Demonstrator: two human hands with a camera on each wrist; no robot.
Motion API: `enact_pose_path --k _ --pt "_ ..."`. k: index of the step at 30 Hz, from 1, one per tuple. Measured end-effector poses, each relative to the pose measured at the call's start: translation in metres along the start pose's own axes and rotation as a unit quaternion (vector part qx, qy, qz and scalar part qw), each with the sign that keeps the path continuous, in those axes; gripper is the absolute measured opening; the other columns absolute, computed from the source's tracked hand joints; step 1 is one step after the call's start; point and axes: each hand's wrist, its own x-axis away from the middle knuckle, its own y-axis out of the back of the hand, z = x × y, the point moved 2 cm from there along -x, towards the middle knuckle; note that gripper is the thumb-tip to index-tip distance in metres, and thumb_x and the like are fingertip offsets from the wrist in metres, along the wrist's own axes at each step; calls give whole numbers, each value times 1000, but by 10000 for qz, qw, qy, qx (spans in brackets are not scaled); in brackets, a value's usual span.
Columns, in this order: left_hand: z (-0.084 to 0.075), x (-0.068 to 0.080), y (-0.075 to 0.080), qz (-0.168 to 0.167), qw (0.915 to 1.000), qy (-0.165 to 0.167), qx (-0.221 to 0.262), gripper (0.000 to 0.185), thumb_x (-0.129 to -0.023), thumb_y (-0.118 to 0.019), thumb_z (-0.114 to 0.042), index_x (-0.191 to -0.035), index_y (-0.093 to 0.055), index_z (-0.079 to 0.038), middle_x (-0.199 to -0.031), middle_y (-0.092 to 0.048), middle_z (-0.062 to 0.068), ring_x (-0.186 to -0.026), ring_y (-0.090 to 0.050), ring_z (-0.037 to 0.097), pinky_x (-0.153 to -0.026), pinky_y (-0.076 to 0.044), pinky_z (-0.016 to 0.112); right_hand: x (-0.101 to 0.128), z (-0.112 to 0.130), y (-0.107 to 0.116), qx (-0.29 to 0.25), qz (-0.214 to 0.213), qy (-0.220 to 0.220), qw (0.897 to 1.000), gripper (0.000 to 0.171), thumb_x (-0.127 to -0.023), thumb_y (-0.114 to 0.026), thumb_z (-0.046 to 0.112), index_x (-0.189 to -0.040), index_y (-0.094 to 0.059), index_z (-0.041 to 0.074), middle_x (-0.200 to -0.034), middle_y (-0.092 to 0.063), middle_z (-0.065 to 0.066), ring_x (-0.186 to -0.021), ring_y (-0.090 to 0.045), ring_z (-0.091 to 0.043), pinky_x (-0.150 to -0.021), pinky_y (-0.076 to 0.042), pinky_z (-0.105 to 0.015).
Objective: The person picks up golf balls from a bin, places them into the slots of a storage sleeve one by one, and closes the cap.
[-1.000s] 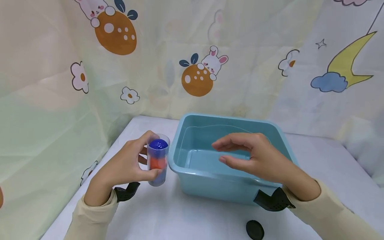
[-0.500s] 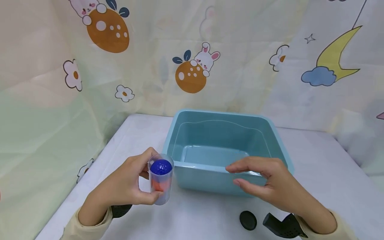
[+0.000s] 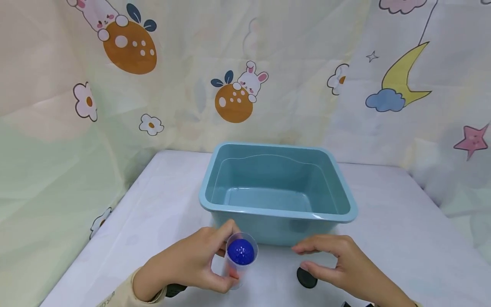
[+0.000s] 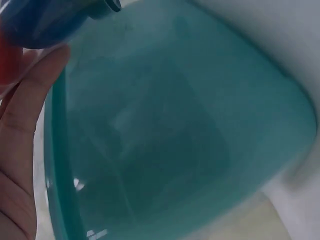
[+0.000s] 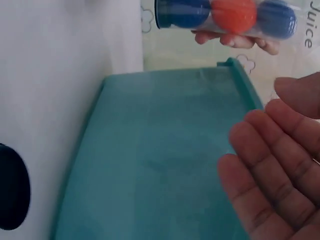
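My left hand (image 3: 192,260) grips a clear plastic cup (image 5: 304,20) round its side, in front of the basin. The cup stands roughly upright in the head view, its open mouth toward me. A blue ball (image 3: 241,251) is uppermost inside it. The right wrist view shows an orange ball (image 5: 234,14) between two blue ones, and the printed word "Juice" near one end. My right hand (image 3: 341,266) holds nothing; its fingers are relaxed, thumb apart. Just beside its thumb, a round black lid (image 3: 306,279) lies on the table.
Behind both hands, a light blue plastic basin (image 3: 274,219) stands on the white-covered table (image 3: 383,213). Nothing shows inside the basin. A printed cloth (image 3: 299,106) with rabbits and flowers hangs at the back and sides.
My left hand has brought the cup from beside the basin toward me and to the right. The right hand has withdrawn from over the basin toward the lid. The head view has shifted.
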Motion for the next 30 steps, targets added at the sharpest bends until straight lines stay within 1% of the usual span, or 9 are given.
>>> enact_pose_path --k 3,4,8,11,14,16,18,26,30 --pt "5 -7 -11 209 9996 24 184 55 -85 -86 -6 -121 -45 -15 -97 -73 -11 -94 -69 -8 -84 -60 18 7 -8 -1 143 186 -319 9992 35 -90 -84 -2 -121 -78 15 -112 -80 6 -100 -76 -10 -85 -63 -23" --pt "6 -9 -15 254 9996 -20 152 55 -85 -86 -7 -121 -45 -15 -98 -73 -10 -95 -69 -9 -84 -60 17 9 -11 -2 189 253 -392 9987 33 -91 -84 0 -120 -79 14 -111 -80 6 -100 -76 -10 -84 -63 -25" --pt "13 -17 -25 345 9994 -24 97 55 -86 -86 -9 -120 -44 -14 -100 -72 -8 -97 -70 -8 -83 -59 14 14 -21 -1 327 507 -578 9965 26 -93 -84 6 -119 -79 7 -111 -81 1 -100 -75 -10 -81 -65 -30" --pt "17 -22 -30 380 9993 -62 12 53 -87 -86 -11 -121 -44 -14 -103 -73 -6 -98 -71 -6 -81 -58 13 17 -26 -1 345 713 -846 9933 27 -93 -85 9 -119 -78 3 -112 -81 -4 -101 -75 -13 -82 -65 -31" --pt "19 -26 -35 438 9990 -53 -29 53 -89 -85 -13 -121 -44 -14 -105 -73 -4 -97 -71 -5 -80 -58 12 19 -28 -1 345 971 -1355 9854 31 -94 -86 14 -121 -78 3 -115 -80 -5 -102 -75 -16 -84 -65 -32" --pt "21 -28 -39 482 9988 -14 17 53 -89 -85 -14 -122 -44 -14 -107 -73 -3 -97 -71 -5 -80 -58 12 20 -29 -2 361 1170 -1705 9777 34 -94 -87 17 -123 -77 3 -117 -80 -4 -104 -75 -17 -86 -65 -32" --pt "23 -30 -43 516 9987 -17 46 54 -89 -86 -14 -122 -43 -14 -108 -72 -2 -96 -70 -5 -79 -58 12 21 -30 -3 405 1334 -1944 9710 37 -93 -87 20 -125 -77 4 -119 -79 -4 -106 -74 -18 -86 -64 -33" --pt "30 -38 -53 576 9983 -29 -47 56 -88 -88 -17 -121 -43 -15 -106 -71 -3 -91 -67 -8 -79 -58 13 23 -36 -8 557 1707 -2467 9523 47 -87 -92 24 -128 -75 7 -123 -77 -2 -108 -72 -21 -86 -64 -35" --pt "32 -42 -58 589 9983 -49 -8 56 -88 -87 -16 -121 -43 -14 -106 -71 -3 -91 -66 -9 -80 -57 11 25 -39 -11 776 1770 -2643 9449 52 -82 -95 22 -128 -75 9 -124 -77 -1 -109 -72 -26 -89 -64 -42"
